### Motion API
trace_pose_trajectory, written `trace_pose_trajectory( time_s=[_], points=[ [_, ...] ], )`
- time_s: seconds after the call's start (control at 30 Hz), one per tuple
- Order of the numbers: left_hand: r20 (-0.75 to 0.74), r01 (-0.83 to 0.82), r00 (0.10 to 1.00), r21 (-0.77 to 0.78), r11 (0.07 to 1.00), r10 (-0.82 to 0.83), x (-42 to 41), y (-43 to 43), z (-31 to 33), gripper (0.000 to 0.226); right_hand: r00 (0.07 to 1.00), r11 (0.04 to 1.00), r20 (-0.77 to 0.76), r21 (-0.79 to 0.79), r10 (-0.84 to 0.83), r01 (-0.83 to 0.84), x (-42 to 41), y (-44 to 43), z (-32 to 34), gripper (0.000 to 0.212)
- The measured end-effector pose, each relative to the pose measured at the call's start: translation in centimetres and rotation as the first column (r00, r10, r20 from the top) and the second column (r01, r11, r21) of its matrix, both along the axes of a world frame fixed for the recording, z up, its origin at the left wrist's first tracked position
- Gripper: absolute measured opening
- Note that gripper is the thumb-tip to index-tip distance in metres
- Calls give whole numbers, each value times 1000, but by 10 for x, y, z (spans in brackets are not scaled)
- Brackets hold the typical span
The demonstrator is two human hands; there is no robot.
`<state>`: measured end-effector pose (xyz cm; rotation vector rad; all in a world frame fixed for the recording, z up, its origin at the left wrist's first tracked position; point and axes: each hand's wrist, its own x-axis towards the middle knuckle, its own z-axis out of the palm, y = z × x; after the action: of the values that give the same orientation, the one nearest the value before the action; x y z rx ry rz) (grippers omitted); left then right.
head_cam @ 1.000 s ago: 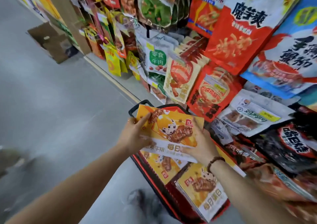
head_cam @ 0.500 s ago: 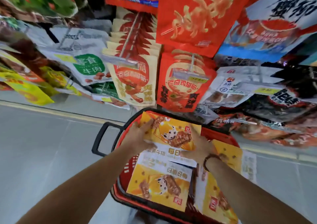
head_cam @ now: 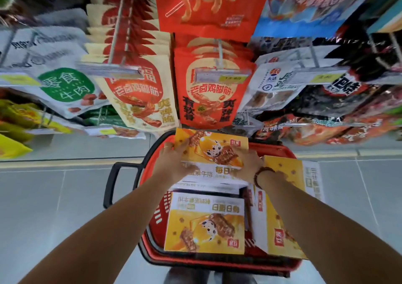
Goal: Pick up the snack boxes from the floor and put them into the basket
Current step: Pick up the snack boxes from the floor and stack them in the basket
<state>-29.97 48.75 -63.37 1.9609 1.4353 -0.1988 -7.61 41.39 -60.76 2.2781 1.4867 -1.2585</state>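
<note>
A yellow and white snack box (head_cam: 214, 153) is held flat over the far end of the red basket (head_cam: 152, 225). My left hand (head_cam: 171, 162) grips its left edge and my right hand (head_cam: 248, 164) grips its right edge. Inside the basket lies a second identical box (head_cam: 206, 225) face up, nearer to me. A third box (head_cam: 280, 207) leans on its side along the basket's right wall, partly behind my right forearm.
The basket's black handle (head_cam: 113, 186) sticks out to the left over the grey tiled floor (head_cam: 54, 207). Directly behind the basket hang racks of snack bags (head_cam: 213, 88) on metal pegs, reaching down close to the held box.
The view has swung to face the rack squarely and closer over the basket. Both hands have kept their hold and brought the box lower, nearer the basket's far end.
</note>
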Motion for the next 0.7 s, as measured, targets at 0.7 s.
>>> trace_pose_trajectory(
  time_s=[0.7],
  points=[
    [394,428,703,431,795,-592,172,-138,296,66,821,519,-149,709,-551,477,125,-259,266,53]
  ],
)
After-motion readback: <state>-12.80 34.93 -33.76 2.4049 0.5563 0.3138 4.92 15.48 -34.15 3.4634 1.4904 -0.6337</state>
